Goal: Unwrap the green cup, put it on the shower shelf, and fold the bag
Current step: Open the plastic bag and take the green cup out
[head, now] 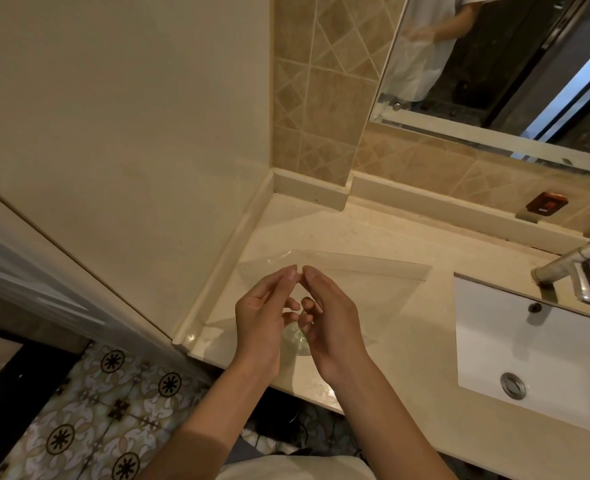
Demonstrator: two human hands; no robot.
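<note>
A clear plastic bag (373,282) lies spread on the beige countertop (407,368), reaching from the left corner towards the sink. My left hand (262,317) and my right hand (328,320) hover side by side over its near part, thumb tips almost touching. Both pinch the thin film between thumb and fingers. Under the palms a greenish crumpled patch of the bag (295,341) shows through. No green cup or shower shelf is in view.
A white sink (529,348) with a chrome tap (574,271) sits to the right. A mirror (494,64) hangs above, showing a person in white. A cream wall panel (113,133) bounds the counter's left side. Patterned floor tiles (96,410) lie below left.
</note>
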